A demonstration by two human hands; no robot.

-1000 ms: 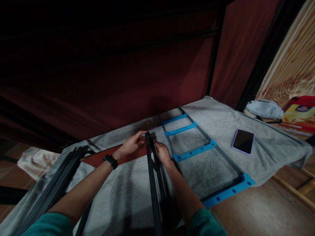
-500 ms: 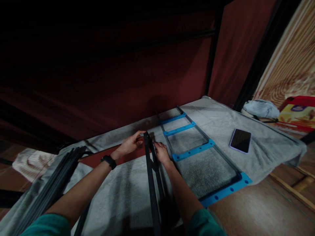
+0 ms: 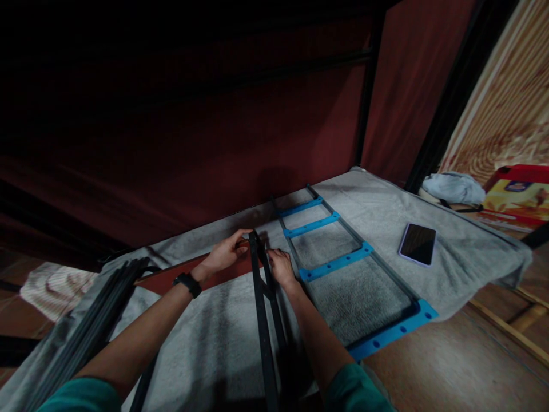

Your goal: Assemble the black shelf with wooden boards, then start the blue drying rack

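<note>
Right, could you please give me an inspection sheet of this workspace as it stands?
Surface: grey blanket spread on a wooden floor.
Job's things: pair of black rods propped up between the hands; red-brown panel lying behind them.
Clutter: blue-jointed frame, bundle of black rods, phone, light-blue cloth, red box.
Grips: left hand at the pair's top end, right hand beside it; closure unclear.
Cables: possibly a dark cord by the cloth.
Surroundings: dark red fabric walls.
</note>
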